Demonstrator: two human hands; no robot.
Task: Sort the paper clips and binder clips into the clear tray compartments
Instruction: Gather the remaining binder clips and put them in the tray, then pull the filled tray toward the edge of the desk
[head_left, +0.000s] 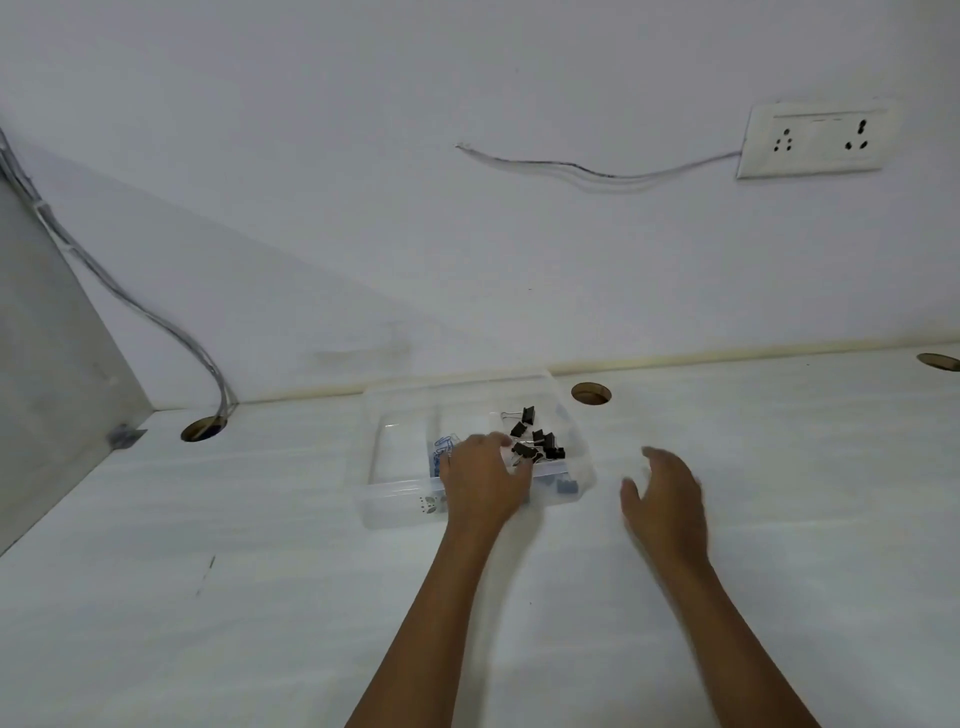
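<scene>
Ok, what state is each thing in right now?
Tray: open-topped, lying flat.
Binder clips: piled in the right compartment.
Paper clips: blue, in the middle compartment.
Left hand: over the tray's front, fingertips by the binder clips, grip unclear.
Right hand: open, blurred, right of the tray, holding nothing.
Socket: nothing plugged in.

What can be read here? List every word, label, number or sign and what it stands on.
No text is readable.
Clear tray: small printed mark on its front wall, too blurred to read.
Socket plate: no lettering can be made out.
</scene>
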